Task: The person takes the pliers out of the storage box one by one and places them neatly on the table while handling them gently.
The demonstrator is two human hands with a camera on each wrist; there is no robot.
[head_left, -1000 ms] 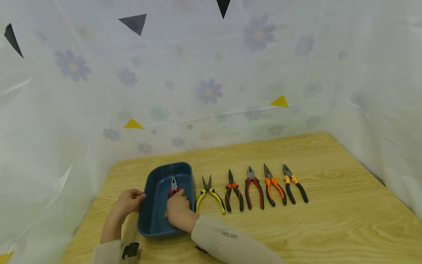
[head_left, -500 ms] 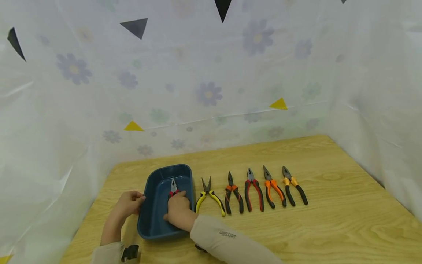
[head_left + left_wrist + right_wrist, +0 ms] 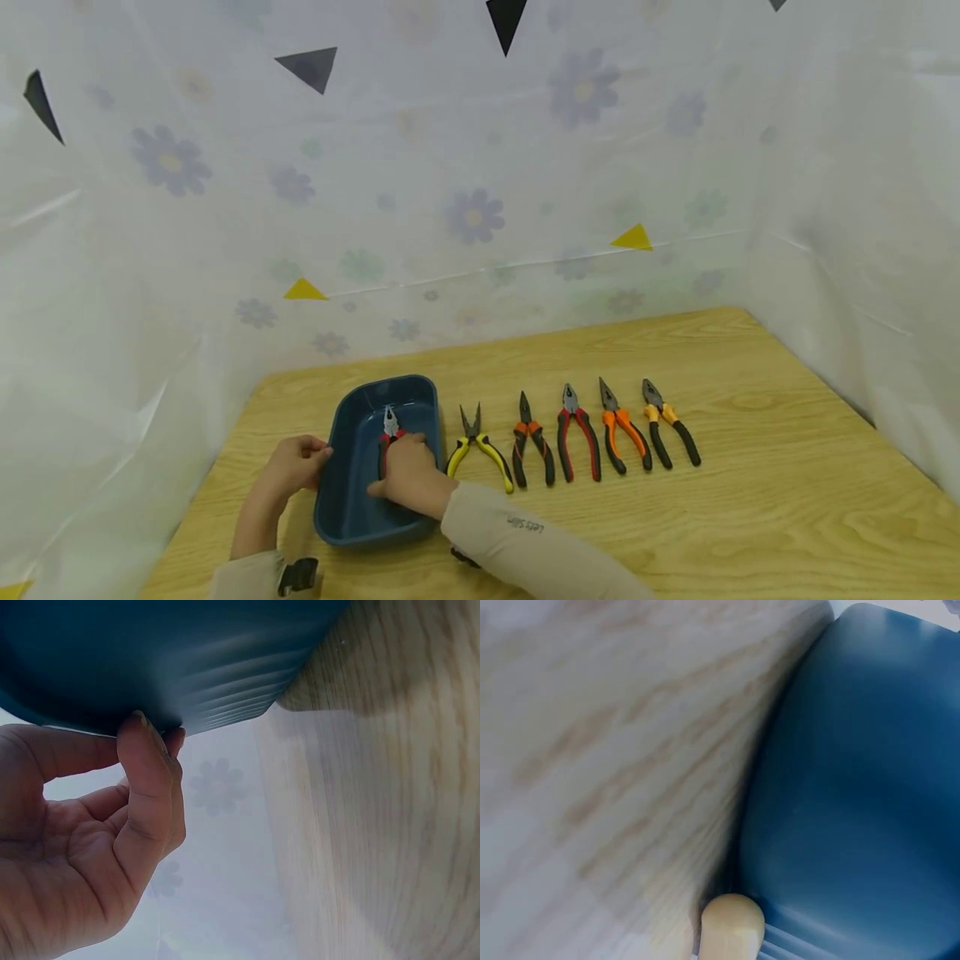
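A dark blue plastic bin (image 3: 356, 529) stands at the left of the table. My left hand (image 3: 294, 463) pinches its left rim between thumb and fingers; in the left wrist view the left hand (image 3: 112, 825) holds that rim from outside. Inside the bin lie combination pliers (image 3: 391, 422) with a silver head and red-and-black handles, head pointing away. My right hand (image 3: 411, 477) reaches over the right side and holds them by the handles, its thumb near the end of the left handle. Its fingertips are hidden beneath the hand.
Right of the bin lie yellow-and-black long-nose pliers (image 3: 471, 433), their handle end (image 3: 732, 930) close to the bin wall. Several more pliers continue the row, among them orange-handled ones (image 3: 626, 433) and yellow-and-black ones (image 3: 663, 410). A white flowered sheet (image 3: 472, 167) hangs behind the wooden table (image 3: 780, 433).
In the bin, the pliers' head has shifted slightly left and more of the left handle shows. My right hand has moved a little right. The left hand stays on the rim.
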